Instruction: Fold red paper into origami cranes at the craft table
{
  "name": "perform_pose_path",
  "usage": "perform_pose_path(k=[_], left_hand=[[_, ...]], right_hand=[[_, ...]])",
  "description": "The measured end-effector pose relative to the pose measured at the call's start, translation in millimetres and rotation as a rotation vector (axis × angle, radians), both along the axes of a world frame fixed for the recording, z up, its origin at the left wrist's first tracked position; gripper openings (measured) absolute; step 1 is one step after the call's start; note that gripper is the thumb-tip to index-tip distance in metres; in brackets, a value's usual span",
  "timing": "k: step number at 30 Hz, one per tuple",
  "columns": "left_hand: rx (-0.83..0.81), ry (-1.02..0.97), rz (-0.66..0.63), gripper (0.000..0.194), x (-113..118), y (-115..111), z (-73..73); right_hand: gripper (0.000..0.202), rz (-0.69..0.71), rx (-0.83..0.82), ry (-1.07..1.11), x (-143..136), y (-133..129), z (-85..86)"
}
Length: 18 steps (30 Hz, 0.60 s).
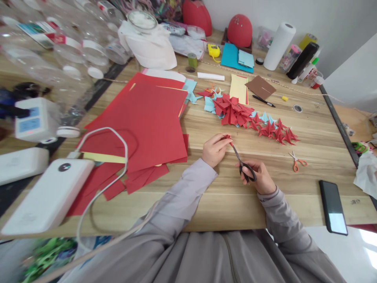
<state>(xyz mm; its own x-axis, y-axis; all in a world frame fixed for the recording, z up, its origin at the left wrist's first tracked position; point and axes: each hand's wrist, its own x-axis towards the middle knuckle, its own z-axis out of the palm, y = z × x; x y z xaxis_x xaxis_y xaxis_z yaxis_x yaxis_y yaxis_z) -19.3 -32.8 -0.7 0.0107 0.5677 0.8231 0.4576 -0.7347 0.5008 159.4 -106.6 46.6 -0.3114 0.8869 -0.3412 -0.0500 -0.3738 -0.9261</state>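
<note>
My left hand (pixel 215 150) pinches a small piece of red paper (pixel 228 136) between its fingertips. My right hand (pixel 259 177) has its fingers in the handles of black scissors (pixel 242 164), whose tips reach the red paper. Just beyond the hands lie folded red paper pieces (pixel 232 110) in a heap, with light blue ones (pixel 264 118) among them. Orange-handled scissors (pixel 296 162) rest on the table to the right of my right hand.
Large red sheets (pixel 156 122) cover the left side of the wooden table (pixel 235 212). A white power bank (pixel 50 196) with a looping cable is at the front left. A phone (pixel 333 206) lies at the right edge. Plastic bottles (pixel 67 43) crowd the back left.
</note>
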Motion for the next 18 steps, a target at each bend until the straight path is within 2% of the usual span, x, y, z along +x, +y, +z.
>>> perform_pose_path(k=[12, 18], left_hand=[[-0.056, -0.003, -0.022, 0.021, 2.3, -3.4, 2.1], [-0.098, 0.065, -0.066, 0.024, 3.9, -3.1, 4.6]], right_hand=[[0.039, -0.003, -0.007, 0.023, -0.8, -0.3, 2.3], [0.041, -0.096, -0.063, 0.057, 0.9, 3.4, 4.3]])
